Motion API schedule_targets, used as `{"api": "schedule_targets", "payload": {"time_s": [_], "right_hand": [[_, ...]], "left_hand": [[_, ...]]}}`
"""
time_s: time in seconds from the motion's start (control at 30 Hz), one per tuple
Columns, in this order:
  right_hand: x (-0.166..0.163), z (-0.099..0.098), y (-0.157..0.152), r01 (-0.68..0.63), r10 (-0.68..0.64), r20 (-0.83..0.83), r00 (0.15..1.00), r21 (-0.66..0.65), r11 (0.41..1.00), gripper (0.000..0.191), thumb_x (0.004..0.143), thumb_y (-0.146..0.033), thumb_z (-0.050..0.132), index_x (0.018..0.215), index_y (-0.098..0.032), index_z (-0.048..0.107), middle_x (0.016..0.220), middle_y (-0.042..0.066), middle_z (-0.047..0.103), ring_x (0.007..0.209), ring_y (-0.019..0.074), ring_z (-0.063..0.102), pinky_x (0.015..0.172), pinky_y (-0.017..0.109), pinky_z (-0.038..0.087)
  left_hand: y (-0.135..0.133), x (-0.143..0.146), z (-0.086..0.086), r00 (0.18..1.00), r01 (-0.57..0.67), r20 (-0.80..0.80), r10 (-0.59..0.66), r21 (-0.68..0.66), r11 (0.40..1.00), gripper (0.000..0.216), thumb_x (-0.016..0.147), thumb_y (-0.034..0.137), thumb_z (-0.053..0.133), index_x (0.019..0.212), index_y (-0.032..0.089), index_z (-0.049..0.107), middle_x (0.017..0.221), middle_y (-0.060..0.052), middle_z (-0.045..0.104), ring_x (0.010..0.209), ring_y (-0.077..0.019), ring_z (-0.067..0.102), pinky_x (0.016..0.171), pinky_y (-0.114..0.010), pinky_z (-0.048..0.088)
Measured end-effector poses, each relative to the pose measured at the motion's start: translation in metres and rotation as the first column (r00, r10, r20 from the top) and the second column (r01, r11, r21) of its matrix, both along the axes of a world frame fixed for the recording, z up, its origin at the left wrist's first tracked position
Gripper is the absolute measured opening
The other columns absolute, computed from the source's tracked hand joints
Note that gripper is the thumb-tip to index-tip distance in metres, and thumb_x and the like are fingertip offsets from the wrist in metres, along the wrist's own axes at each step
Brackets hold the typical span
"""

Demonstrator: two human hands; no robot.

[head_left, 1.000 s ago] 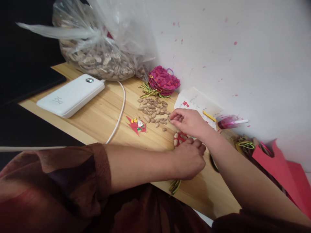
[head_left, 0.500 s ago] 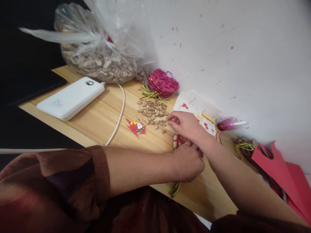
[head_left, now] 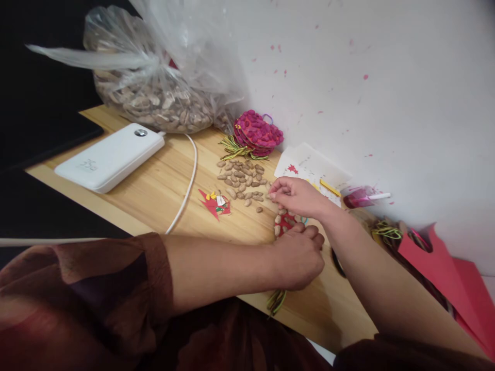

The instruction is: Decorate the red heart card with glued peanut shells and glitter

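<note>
My right hand [head_left: 296, 196] hovers at the right edge of a small pile of brown seeds [head_left: 243, 179] on the wooden table [head_left: 154, 190], its fingertips pinched together on a seed too small to see clearly. My left hand [head_left: 299, 255] rests curled on the table just below, its fingers closed against a red piece [head_left: 285, 221] with pale seeds stuck on it. What the left fingers grip is hidden. Green and yellow strands [head_left: 276, 300] stick out from under the left hand.
A big clear plastic bag of seeds [head_left: 154, 98] stands at the back left beside a white power bank [head_left: 110, 157] with a white cable [head_left: 187, 188]. A stack of magenta seed-covered discs [head_left: 257, 133], white sticker sheet [head_left: 309, 165], red paper scraps [head_left: 214, 202] and red card [head_left: 444, 260] lie around.
My right hand has shifted slightly along the edge of the seed pile, staying pinched. My left hand stays put on the red piece.
</note>
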State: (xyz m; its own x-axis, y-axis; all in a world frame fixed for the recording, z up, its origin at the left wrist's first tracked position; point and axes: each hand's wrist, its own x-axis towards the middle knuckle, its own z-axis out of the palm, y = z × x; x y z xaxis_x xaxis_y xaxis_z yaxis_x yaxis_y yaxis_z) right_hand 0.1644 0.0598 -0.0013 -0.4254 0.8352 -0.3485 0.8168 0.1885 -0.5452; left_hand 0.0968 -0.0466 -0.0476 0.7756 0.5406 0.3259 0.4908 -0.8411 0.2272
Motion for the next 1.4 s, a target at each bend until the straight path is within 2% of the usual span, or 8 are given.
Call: {"api": "schedule_targets", "payload": {"time_s": [0.1, 0.27, 0.4, 0.67, 0.87, 1.0, 1.2, 1.4], "right_hand": [[-0.002, 0.001, 0.001, 0.004, -0.004, -0.002, 1.000, -0.025, 1.000, 0.008, 0.087, -0.016, 0.058, 0.092, -0.022, 0.063, 0.075, -0.001, 0.070, 0.060, 0.0134, 0.064, 0.057, 0.026, 0.046], [-0.005, 0.005, 0.000, -0.093, 0.071, 0.139, 0.988, 0.157, 0.983, 0.007, 0.089, -0.022, 0.059, 0.087, -0.021, 0.066, 0.067, -0.002, 0.066, 0.060, 0.0133, 0.058, 0.061, 0.026, 0.040], [-0.004, 0.004, -0.001, -0.149, 0.107, 0.200, 0.974, 0.212, 0.966, 0.009, 0.090, -0.027, 0.060, 0.086, -0.020, 0.064, 0.062, -0.003, 0.062, 0.057, 0.0135, 0.053, 0.061, 0.027, 0.036], [0.000, 0.002, 0.000, -0.224, 0.175, 0.213, 0.961, 0.233, 0.946, 0.015, 0.091, -0.036, 0.062, 0.088, -0.021, 0.063, 0.061, -0.004, 0.062, 0.058, 0.0145, 0.055, 0.062, 0.028, 0.035], [0.012, -0.001, 0.010, -0.050, 0.022, 0.084, 0.996, 0.351, 0.935, 0.019, 0.093, -0.036, 0.058, 0.088, -0.020, 0.065, 0.069, 0.001, 0.067, 0.064, 0.0164, 0.060, 0.065, 0.029, 0.042], [0.013, -0.006, 0.019, -0.014, -0.004, 0.060, 0.998, 0.301, 0.954, 0.018, 0.086, -0.024, 0.068, 0.102, -0.017, 0.069, 0.091, 0.006, 0.074, 0.080, 0.0181, 0.068, 0.078, 0.031, 0.050], [0.003, -0.013, 0.018, -0.041, 0.023, 0.068, 0.997, 0.281, 0.959, 0.012, 0.085, -0.019, 0.068, 0.097, -0.019, 0.070, 0.086, 0.004, 0.074, 0.075, 0.0170, 0.068, 0.076, 0.031, 0.052], [0.008, -0.008, 0.014, -0.074, 0.071, 0.019, 0.997, 0.239, 0.968, 0.014, 0.083, -0.021, 0.070, 0.097, -0.020, 0.069, 0.085, 0.002, 0.072, 0.074, 0.0160, 0.067, 0.074, 0.030, 0.051]], "left_hand": [[0.000, 0.000, 0.000, 1.000, -0.007, -0.011, 0.007, 0.010, 1.000, 0.023, 0.086, 0.026, 0.064, 0.098, 0.011, 0.077, 0.106, -0.018, 0.066, 0.102, -0.0316, 0.054, 0.084, -0.043, 0.039], [0.000, 0.001, -0.001, 1.000, -0.013, -0.011, 0.014, 0.009, 1.000, 0.022, 0.086, 0.027, 0.064, 0.096, 0.012, 0.078, 0.110, -0.018, 0.066, 0.102, -0.0310, 0.053, 0.085, -0.043, 0.039], [-0.001, 0.001, 0.000, 1.000, -0.017, 0.002, 0.017, 0.006, 1.000, 0.023, 0.086, 0.026, 0.064, 0.098, 0.012, 0.078, 0.111, -0.018, 0.067, 0.102, -0.0311, 0.054, 0.084, -0.043, 0.039], [0.001, 0.001, -0.001, 1.000, -0.007, -0.006, 0.007, 0.015, 1.000, 0.026, 0.088, 0.027, 0.063, 0.102, 0.011, 0.078, 0.112, -0.018, 0.069, 0.105, -0.0330, 0.054, 0.087, -0.045, 0.040], [0.000, 0.001, -0.001, 1.000, -0.019, 0.010, 0.019, 0.012, 1.000, 0.024, 0.087, 0.027, 0.065, 0.099, 0.011, 0.078, 0.110, -0.017, 0.067, 0.101, -0.0301, 0.054, 0.086, -0.044, 0.040], [-0.001, 0.000, 0.001, 1.000, -0.011, -0.002, 0.011, -0.003, 1.000, 0.023, 0.087, 0.028, 0.065, 0.098, 0.011, 0.078, 0.107, -0.016, 0.066, 0.101, -0.0306, 0.054, 0.085, -0.044, 0.040], [0.000, 0.002, -0.002, 1.000, -0.020, 0.011, 0.020, 0.025, 0.999, 0.024, 0.086, 0.028, 0.064, 0.096, 0.012, 0.078, 0.109, -0.018, 0.067, 0.099, -0.0299, 0.054, 0.084, -0.045, 0.041], [0.000, 0.002, -0.002, 1.000, -0.025, 0.001, 0.025, 0.021, 0.999, 0.026, 0.085, 0.030, 0.066, 0.099, 0.011, 0.078, 0.112, -0.018, 0.067, 0.100, -0.0305, 0.054, 0.085, -0.046, 0.041]]}}
